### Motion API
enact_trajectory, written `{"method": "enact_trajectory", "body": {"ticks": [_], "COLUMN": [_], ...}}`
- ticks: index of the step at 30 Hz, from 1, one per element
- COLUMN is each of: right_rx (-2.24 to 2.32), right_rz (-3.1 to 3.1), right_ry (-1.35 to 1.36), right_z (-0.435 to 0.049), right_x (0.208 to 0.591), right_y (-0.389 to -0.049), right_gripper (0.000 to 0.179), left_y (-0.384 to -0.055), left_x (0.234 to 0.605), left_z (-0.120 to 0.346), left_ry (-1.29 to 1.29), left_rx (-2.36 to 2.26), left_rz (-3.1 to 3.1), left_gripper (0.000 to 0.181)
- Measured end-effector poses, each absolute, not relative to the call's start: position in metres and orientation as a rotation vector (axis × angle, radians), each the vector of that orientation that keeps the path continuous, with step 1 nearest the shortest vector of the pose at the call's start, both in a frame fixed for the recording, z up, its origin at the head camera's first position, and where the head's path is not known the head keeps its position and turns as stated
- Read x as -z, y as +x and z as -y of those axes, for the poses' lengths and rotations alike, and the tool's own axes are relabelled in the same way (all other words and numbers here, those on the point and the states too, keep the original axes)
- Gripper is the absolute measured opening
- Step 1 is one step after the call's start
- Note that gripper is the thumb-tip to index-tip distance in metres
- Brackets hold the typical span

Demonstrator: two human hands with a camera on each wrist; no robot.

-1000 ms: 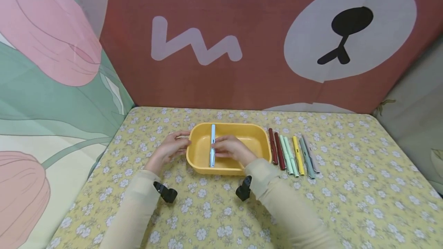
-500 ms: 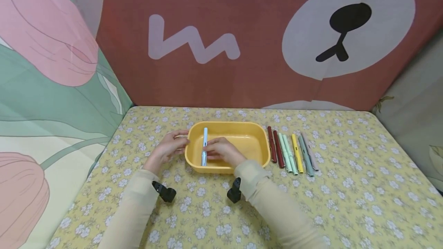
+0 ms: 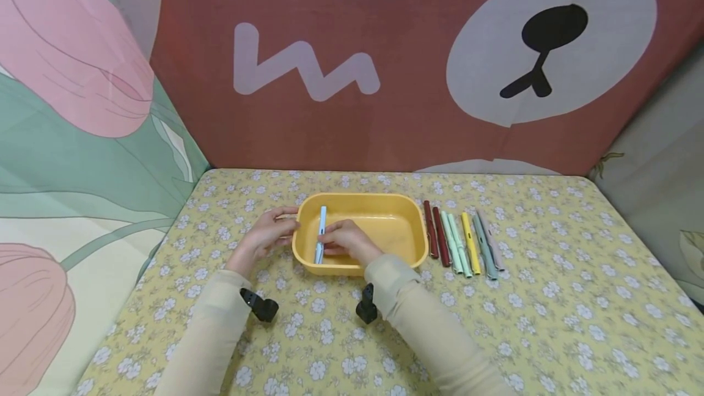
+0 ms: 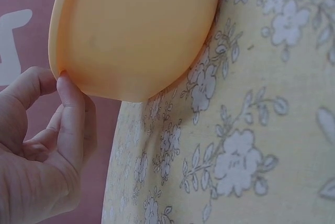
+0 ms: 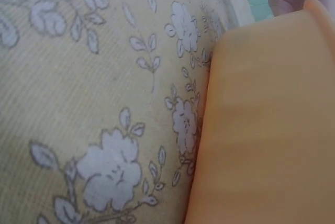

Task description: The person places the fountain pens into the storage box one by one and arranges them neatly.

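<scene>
Pinching light-blue pen (image 3: 321, 230) with right hand (image 3: 352, 242), mid-frame, inside left end of yellow tray (image 3: 360, 196); pinching near rim with left hand (image 3: 264, 238). Might roll pen if releasing unevenly; might skid tray if loosening rim pinch.

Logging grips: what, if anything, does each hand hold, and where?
The right hand holds the light blue pen near its middle; the left hand holds the tray by its left rim.

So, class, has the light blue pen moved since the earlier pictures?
Yes: in the head view, the light blue pen has moved left against the pale zigzag, and is nearer the left end of the yellow tray.
</scene>
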State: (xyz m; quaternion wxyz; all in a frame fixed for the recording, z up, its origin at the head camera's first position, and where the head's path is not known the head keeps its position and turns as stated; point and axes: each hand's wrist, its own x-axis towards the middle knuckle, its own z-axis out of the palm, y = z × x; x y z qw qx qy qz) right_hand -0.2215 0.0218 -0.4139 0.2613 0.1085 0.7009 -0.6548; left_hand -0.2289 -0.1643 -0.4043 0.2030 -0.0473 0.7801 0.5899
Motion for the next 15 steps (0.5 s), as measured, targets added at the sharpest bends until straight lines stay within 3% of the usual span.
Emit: {"method": "enact_trajectory", "body": {"ticks": [15], "right_rx": [1.658], "right_rz": [-2.066], "right_ry": [0.326], "right_z": [-0.0194], "right_x": [0.4191], "right_y": [-0.2246], "right_gripper": [0.021], "left_y": [-0.2295], "left_x": [0.4046], "left_z": [0.1659], "left_ry": [-0.124], "left_rx": [-1.657], "left_rz": [-2.165], "left_gripper": [0.054]}}
